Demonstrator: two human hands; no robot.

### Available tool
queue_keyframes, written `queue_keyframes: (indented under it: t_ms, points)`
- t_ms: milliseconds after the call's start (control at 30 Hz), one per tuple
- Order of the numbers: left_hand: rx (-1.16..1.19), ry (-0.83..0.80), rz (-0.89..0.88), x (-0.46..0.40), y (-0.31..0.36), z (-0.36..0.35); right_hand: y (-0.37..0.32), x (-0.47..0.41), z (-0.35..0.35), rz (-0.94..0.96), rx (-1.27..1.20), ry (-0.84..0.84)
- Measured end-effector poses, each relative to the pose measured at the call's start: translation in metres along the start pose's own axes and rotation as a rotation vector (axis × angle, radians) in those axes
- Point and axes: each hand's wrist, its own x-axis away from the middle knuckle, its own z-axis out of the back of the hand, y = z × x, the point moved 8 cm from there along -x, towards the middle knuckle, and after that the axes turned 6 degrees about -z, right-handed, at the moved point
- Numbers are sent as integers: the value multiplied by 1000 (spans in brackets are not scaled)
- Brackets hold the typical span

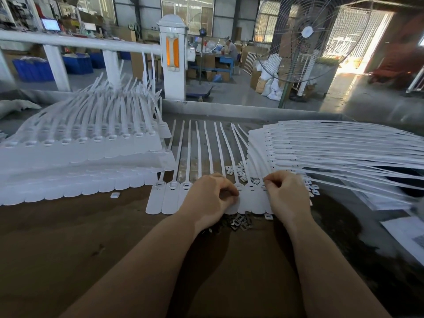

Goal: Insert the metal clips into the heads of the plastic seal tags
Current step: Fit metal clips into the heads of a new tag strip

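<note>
1. Workshop floor and a big standing fan (306,40) lie beyond the brown table (80,237).
2. Near the table's front edge a row of seal tags (158,198) lies flat, heads just beyond the hands, straps running toward the far edge.
3. Left hand (206,198) is curled over the row's middle; what its grip holds I cannot tell.
4. Right hand (284,193) is nearer the unfilled heads, its grip narrow, pinching something small.
5. Loose metal clips (241,222) lie between both wrists, toward the front edge.

A flat row of white seal tags (171,198) points toward twelve o'clock, dark metal clips (241,222) heaped at its six o'clock edge.
</note>
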Motion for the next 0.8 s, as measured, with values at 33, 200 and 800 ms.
queue_keyframes:
  t_ms: [33,200,800]
  points:
    - [0,2,-1,0,0,0,0,0,0,0,7,1]
    - [-13,7,6,0,0,-1,5,-3,0,-53,-40,13]
    - [8,-11,23,-2,-8,-3,-2,3,9,-3,-126,117]
